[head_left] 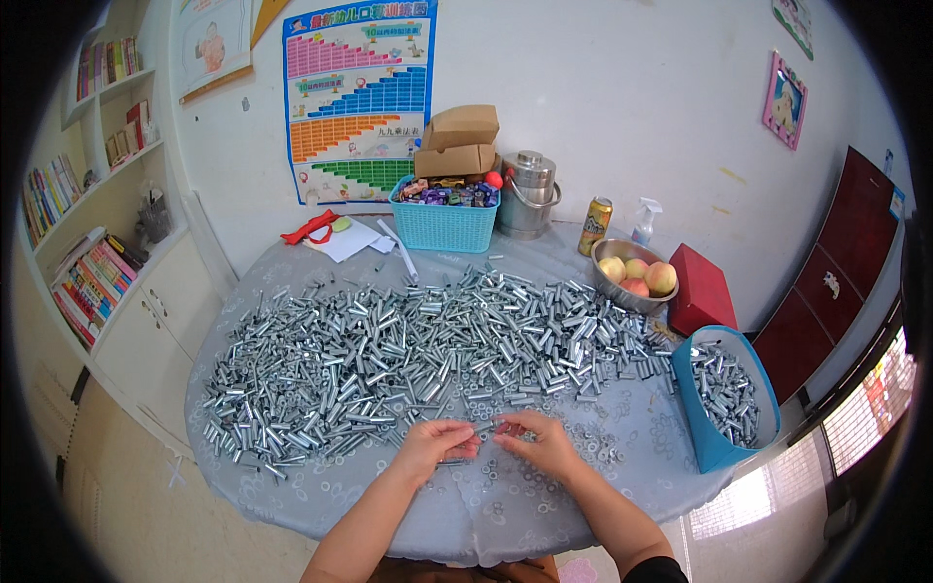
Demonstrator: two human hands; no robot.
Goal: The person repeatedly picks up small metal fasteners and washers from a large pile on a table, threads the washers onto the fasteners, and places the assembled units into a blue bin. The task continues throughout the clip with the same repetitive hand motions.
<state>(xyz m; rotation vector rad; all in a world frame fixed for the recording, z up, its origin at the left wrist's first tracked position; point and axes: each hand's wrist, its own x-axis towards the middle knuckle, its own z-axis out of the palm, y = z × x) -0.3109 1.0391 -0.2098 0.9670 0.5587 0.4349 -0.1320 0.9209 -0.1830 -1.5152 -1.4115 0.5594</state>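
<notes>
A big spread of silvery metal sleeves (389, 340), short tubes, covers the table in front of me. Close to its near edge, my left hand (439, 449) is closed in a pinch, with a small metal sleeve (482, 428) showing at its fingertips. Just to the right, my right hand (536, 445) curls its thumb and forefinger together by the sleeve's other end. What those fingertips hold is too small to make out. Loose metal washers or rings (603, 449) lie beside the right hand and below both hands.
At the right edge stands a blue box (709, 452) of metal sleeves. Behind the spread are a bowl of fruit (622, 290), a red box (702, 290), a can (595, 225), a spray bottle (645, 222), a metal pail (528, 194) and a turquoise basket (442, 228).
</notes>
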